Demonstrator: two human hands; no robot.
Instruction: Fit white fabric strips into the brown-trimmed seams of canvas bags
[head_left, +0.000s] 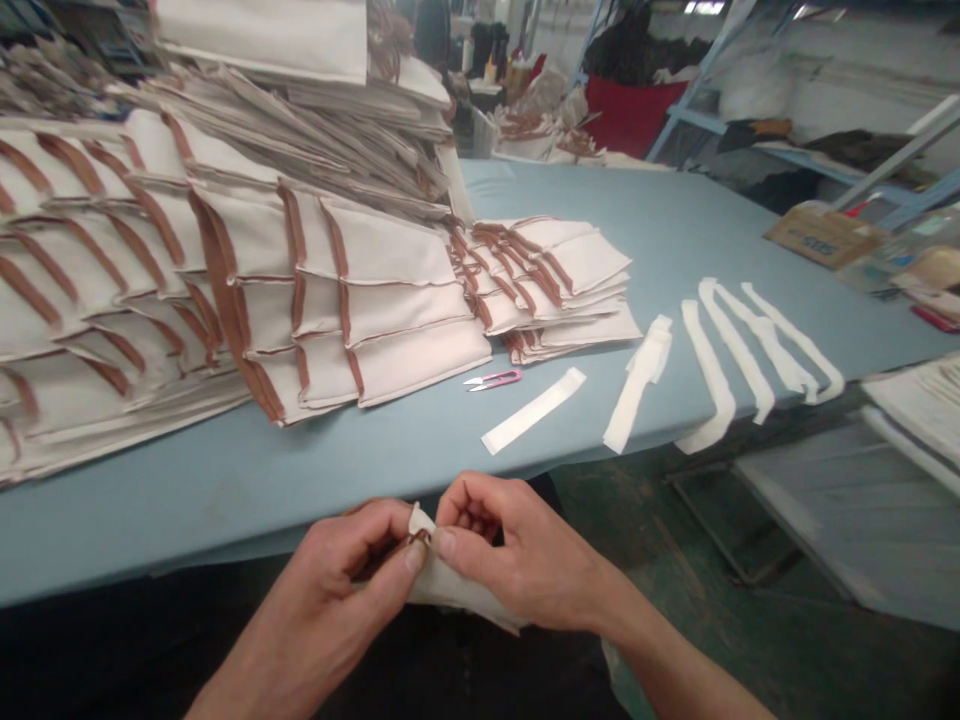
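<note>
Your left hand [337, 590] and right hand [525, 555] both grip, fingers curled and thumbs pressing, a folded cream canvas piece with a brown-trimmed edge [457, 592], its long axis running sideways between them, just in front of the pale blue table [187, 530].

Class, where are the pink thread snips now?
In the head view, the pink thread snips lie on the blue table, between the stacked fabric pieces and a white fabric strip to their right.
</note>
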